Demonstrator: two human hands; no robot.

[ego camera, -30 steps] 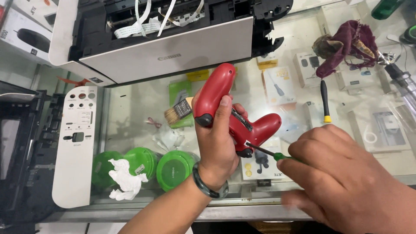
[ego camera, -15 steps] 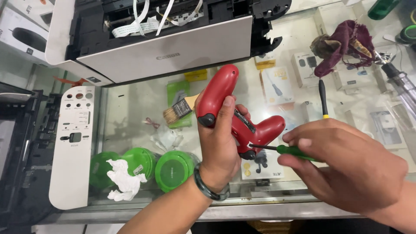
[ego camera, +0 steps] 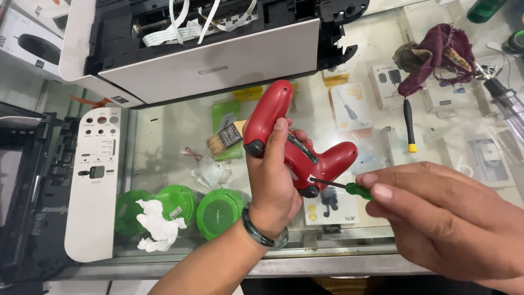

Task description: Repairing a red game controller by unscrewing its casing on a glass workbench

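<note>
Head view, left hand (ego camera: 273, 186) hiding red controller (ego camera: 305, 147) middle, screwdriver (ego camera: 349, 188) handle mostly covered

red game controller (ego camera: 284, 136) with black stick caps and a black strip | green-handled screwdriver (ego camera: 357, 190), dark shaft, right of controller | dark green bangle (ego camera: 262, 235) below it | white-and-black printer (ego camera: 202, 49) above | white panel (ego camera: 95, 180) far left; green round lids (ego camera: 218, 213) lower left | maroon cloth (ego camera: 442, 52) upper right; black-and-yellow screwdriver (ego camera: 408, 125) right

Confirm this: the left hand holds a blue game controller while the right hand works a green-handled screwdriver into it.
Not quite: the game controller is red, not blue, as the head view shows. The left hand holds it while the right hand works the green-handled screwdriver into it.
</note>
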